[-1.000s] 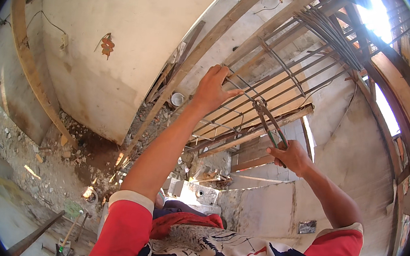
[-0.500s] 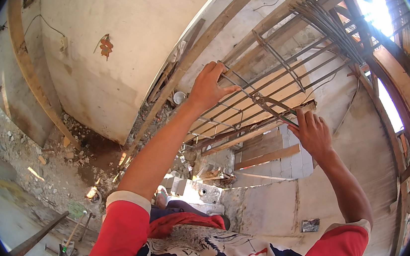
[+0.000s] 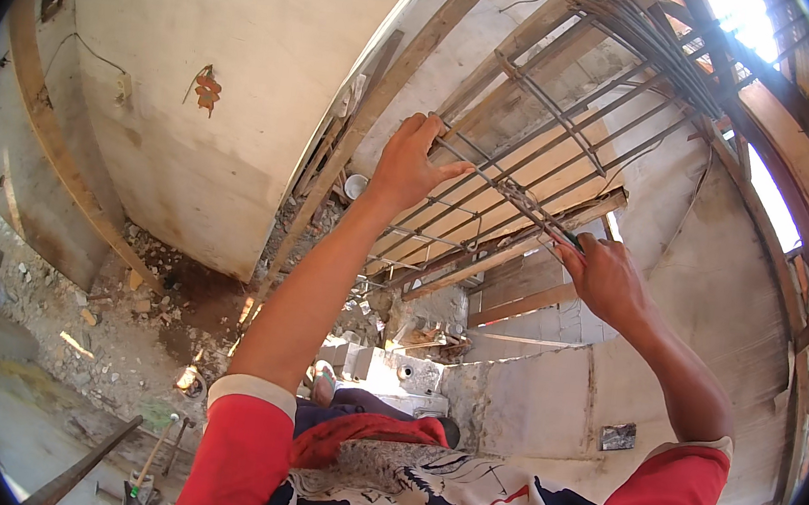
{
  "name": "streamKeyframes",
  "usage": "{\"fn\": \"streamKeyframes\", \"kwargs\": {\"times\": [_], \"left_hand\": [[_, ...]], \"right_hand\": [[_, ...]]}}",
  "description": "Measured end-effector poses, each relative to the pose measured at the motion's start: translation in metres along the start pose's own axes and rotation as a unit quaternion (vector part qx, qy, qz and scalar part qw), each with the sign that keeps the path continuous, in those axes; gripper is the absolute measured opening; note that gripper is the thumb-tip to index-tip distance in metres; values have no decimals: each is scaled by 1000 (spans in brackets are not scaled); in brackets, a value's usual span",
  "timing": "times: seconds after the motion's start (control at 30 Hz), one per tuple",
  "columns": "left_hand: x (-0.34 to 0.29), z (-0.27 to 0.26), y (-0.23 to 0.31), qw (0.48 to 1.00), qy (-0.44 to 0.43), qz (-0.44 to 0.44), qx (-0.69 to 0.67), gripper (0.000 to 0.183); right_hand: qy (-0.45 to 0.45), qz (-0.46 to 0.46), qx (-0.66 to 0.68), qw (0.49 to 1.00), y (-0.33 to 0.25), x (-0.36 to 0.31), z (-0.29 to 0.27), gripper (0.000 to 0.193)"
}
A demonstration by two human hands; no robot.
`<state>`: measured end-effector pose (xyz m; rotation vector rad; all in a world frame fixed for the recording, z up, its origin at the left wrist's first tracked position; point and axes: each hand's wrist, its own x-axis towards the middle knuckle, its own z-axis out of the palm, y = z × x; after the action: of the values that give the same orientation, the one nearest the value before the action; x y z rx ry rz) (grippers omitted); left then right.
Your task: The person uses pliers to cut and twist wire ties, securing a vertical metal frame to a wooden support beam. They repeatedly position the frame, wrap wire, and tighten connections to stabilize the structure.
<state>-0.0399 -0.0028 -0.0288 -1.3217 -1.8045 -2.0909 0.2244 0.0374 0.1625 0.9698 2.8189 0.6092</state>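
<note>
Sleeves of red cloth (image 3: 237,442) fill the lower edge, with a patterned shirt front between them, and both bare forearms rise from there toward the work. Below and beyond the shirt lies a pale block (image 3: 392,370) with a hole in it, set among rubble (loose stones and dust spread across the floor (image 3: 117,360) at the left). A hammer-like tool (image 3: 151,458) with a light shaft lies on the floor near the lower left, beside a dark bar.

Higher up, the right hand (image 3: 609,279) is closed around the dark end of a slim tool (image 3: 537,212), which runs up and left from the fist into the rebar cage (image 3: 532,167); the tool's far tip sits against the bars, though whether it grips a wire is too small to tell. The left hand (image 3: 414,160) is well apart from the right, higher and to the left, its fingers curled over one of the long steel bars while the thumb sticks out along the cage. The cage itself hangs tilted, its long bars running from the hands up toward the bright opening at the upper right, crossed by thinner square ties.

Behind the cage stand wooden planks (image 3: 522,255) and slanted timber props (image 3: 382,92). Farthest off, a curved plastered wall (image 3: 238,58) takes up the upper left, with a reddish leaf-shaped mark (image 3: 207,91) on it.
</note>
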Motion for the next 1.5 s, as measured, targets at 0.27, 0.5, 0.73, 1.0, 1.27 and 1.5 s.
{"fn": "streamKeyframes", "kwargs": {"times": [0.27, 0.5, 0.73, 1.0, 1.27, 1.5], "left_hand": [[3, -2, -4, 1000, 17, 19, 16, 66], [-3, 1, -2, 999, 21, 36, 2, 65], [1, 2, -3, 1000, 2, 9, 10, 65], [-1, 8, -6, 997, 49, 58, 34, 63], [-2, 8, -4, 996, 50, 59, 46, 61], [-3, 2, 2, 998, -2, 22, 64, 62]], "right_hand": [[-193, 121, 293, 929, 10, 14, -11, 60], [-267, 254, 700, 612, 0, -17, 44, 56], [31, 35, 201, 979, 0, -8, 15, 37], [233, -137, -145, 952, 21, -7, 25, 48], [-110, 162, 535, 822, 25, -9, 57, 47], [-149, 243, 849, 445, -23, -34, 105, 51]]}}
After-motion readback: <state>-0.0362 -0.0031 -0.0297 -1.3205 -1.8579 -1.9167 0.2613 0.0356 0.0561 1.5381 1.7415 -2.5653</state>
